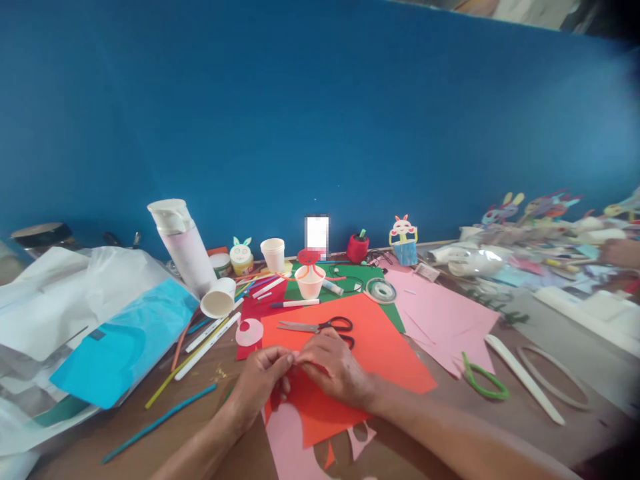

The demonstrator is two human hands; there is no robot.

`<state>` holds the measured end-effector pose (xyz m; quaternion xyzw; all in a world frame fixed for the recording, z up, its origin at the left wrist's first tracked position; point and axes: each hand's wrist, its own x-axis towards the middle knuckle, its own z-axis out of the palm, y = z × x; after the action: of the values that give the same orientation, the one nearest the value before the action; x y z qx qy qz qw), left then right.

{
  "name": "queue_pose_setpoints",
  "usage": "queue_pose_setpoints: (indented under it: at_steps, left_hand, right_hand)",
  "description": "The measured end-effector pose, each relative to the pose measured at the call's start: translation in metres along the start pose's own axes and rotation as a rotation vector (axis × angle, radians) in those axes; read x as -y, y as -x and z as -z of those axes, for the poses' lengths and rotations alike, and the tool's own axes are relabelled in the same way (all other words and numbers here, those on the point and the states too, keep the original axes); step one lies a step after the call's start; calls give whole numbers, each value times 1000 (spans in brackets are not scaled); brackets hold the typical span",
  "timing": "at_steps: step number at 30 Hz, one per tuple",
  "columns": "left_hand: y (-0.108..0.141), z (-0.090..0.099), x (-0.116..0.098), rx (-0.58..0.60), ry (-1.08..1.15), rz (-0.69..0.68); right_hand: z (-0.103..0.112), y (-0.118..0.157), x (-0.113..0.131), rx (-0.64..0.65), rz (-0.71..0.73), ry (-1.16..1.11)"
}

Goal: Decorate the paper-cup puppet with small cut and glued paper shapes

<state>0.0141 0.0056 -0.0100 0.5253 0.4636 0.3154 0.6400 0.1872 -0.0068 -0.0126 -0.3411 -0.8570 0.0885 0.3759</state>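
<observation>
My left hand (265, 383) and my right hand (335, 367) meet fingertip to fingertip above an orange sheet (385, 340). Both are closed in a pinch, and what lies between the fingers is too small to make out. Black-handled scissors (315, 327) lie on the orange sheet just beyond my right hand. To the left is a pink paper circle (249, 333) with a red spot. Behind the scissors, a white cup (309, 283) carries a red paper head and orange arms. Cut pink paper (285, 440) lies under and in front of my hands.
A white bottle (184, 250), a tipped paper cup (218, 299) and blue paper (125, 340) are at left. Pink sheets (440, 303), a tape roll (381, 291) and a green pipe cleaner (483, 383) lie right. Another person's hand (620, 253) shows at the far right edge.
</observation>
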Motion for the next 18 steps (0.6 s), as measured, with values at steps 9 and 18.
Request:
queue_pose_setpoints:
  at_steps: [9, 18]
  left_hand:
    - [3, -1, -4, -3, 74, 5]
    - [6, -3, -9, -29, 46, 5]
  right_hand:
    - [5, -1, -2, 30, -27, 59]
    - [16, -2, -38, 14, -224, 362]
